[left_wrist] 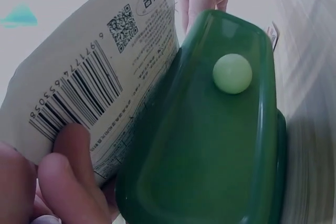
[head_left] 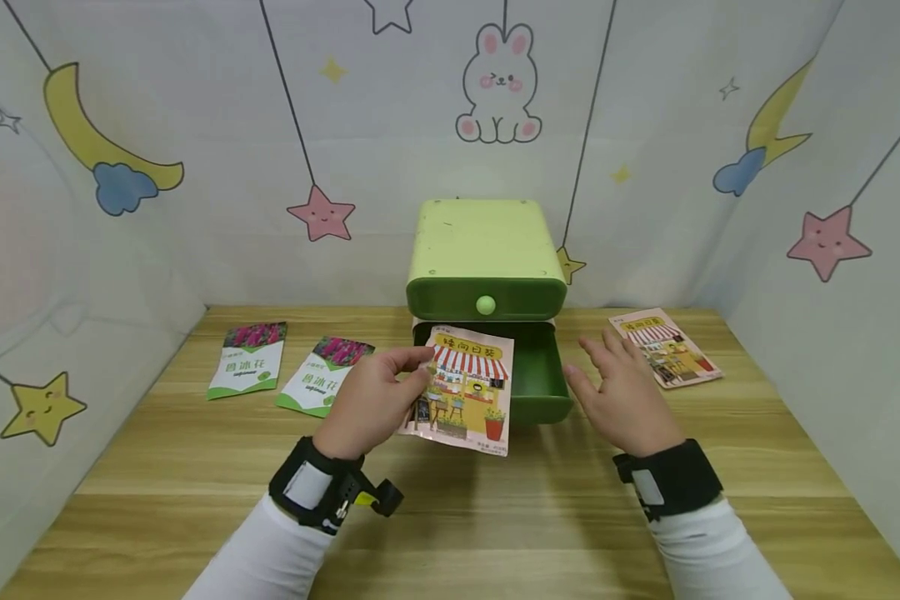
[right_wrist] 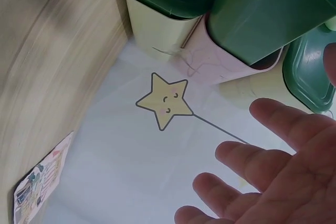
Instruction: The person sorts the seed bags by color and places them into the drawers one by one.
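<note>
My left hand point(head_left: 371, 404) pinches a pink seed packet point(head_left: 468, 392) with a shopfront picture by its left edge. The packet is held tilted over a pulled-out green drawer point(head_left: 546, 410), covering part of its inside. In the left wrist view the packet's printed back point(left_wrist: 100, 66) with a barcode faces the camera, beside the drawer front point(left_wrist: 194, 140) and its round knob point(left_wrist: 232, 73). My right hand point(head_left: 626, 400) hovers just right of the drawer, fingers spread and holding nothing; the right wrist view shows its fingers point(right_wrist: 257, 163) extended.
The small cabinet point(head_left: 487, 237) with a pale yellow-green top stands at the table's back; its upper drawer point(head_left: 450, 300) is closed. Two white-and-green flower packets point(head_left: 247, 362) point(head_left: 322, 379) lie left. Another pink packet point(head_left: 667, 346) lies right. A printed cloth point(head_left: 390, 150) hangs behind.
</note>
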`<act>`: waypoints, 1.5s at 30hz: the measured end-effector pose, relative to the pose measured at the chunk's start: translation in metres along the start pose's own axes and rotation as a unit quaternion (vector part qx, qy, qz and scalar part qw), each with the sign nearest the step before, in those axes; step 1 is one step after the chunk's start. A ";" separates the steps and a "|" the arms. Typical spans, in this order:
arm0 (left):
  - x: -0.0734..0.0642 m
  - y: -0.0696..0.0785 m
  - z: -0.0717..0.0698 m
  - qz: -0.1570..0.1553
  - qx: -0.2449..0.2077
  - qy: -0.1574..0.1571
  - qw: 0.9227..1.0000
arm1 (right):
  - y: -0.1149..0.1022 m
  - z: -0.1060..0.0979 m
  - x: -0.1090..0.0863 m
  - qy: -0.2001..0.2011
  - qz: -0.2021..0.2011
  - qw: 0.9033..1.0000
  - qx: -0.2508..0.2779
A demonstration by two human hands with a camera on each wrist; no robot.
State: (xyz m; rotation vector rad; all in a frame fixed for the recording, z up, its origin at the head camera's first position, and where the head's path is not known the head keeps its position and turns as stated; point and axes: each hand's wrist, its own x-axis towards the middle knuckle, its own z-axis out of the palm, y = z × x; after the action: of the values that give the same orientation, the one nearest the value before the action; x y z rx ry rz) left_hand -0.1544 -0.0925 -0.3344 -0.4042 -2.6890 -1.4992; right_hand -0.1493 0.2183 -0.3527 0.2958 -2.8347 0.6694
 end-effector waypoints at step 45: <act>0.034 -0.008 0.002 -0.025 0.028 -0.047 0.998 | 0.002 0.001 0.003 -0.023 0.011 0.999 -0.020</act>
State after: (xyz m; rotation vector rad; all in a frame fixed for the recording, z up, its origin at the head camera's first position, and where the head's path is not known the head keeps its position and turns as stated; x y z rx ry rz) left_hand -0.1892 -0.0878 -0.3364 -0.4194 -2.8267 -1.4484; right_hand -0.1530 0.2187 -0.3538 0.2769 -2.8963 0.6170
